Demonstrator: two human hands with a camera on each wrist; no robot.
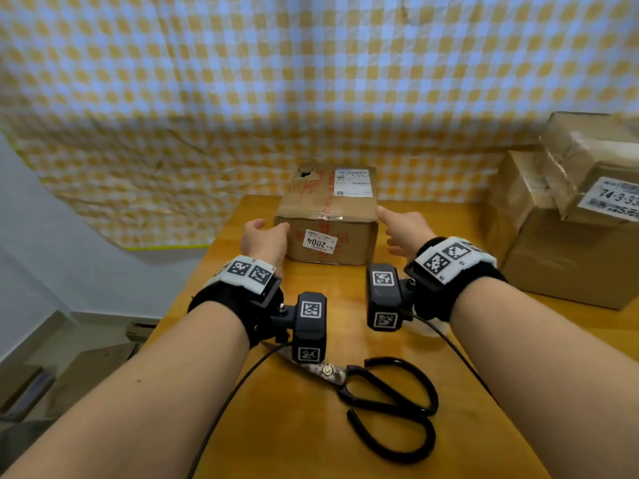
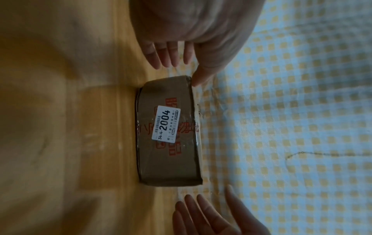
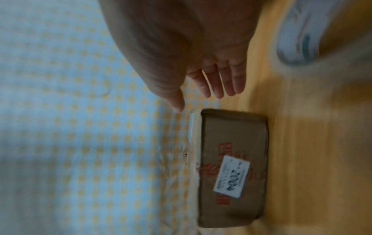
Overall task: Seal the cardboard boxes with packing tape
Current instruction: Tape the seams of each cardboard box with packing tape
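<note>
A closed cardboard box (image 1: 326,216) with old tape, red print and a white "2004" label stands at the far middle of the wooden table (image 1: 311,426). My left hand (image 1: 273,229) is open at the box's left front corner. In the left wrist view the left hand (image 2: 181,71) has straight fingers, and its thumb tip reaches the top corner of the box (image 2: 169,135). My right hand (image 1: 390,229) is open just right of the box, a small gap away. The right wrist view shows the right hand (image 3: 199,101) spread beside the box (image 3: 233,159). Neither hand holds anything.
Black-handled scissors (image 1: 380,392) lie on the near table between my forearms. Stacked cardboard boxes (image 1: 570,209) fill the right side. A yellow-and-white checked cloth (image 1: 242,98) hangs behind. A blurred pale round thing (image 3: 298,44) lies near my right wrist. The table's left edge drops to the floor.
</note>
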